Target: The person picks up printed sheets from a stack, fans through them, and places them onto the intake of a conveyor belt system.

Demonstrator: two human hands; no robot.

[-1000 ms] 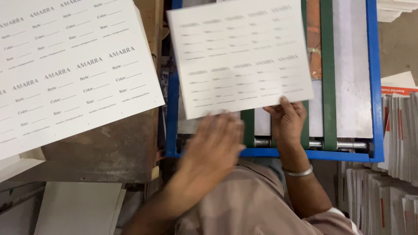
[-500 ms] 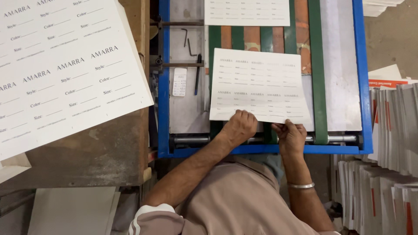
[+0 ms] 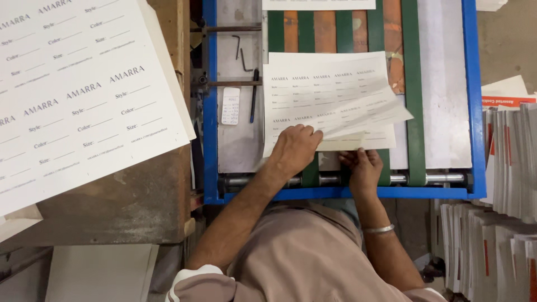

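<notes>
I see my left hand (image 3: pixel 293 150) lying flat on the lower left part of the printed label sheets (image 3: pixel 324 95), fingers spread narrow and pressing down, gripping nothing. My right hand (image 3: pixel 363 168) pinches the sheets' near edge, lifting the top sheet's right corner. The sheets lie across the green belts (image 3: pixel 413 112) of the blue-framed feeder (image 3: pixel 472 100).

Sheet stack (image 3: pixel 78 95) cut off left; right hand's (image 3: pixel 363 170) fingertips seemingly hidden under sheet (image 3: pixel 330 95).
</notes>
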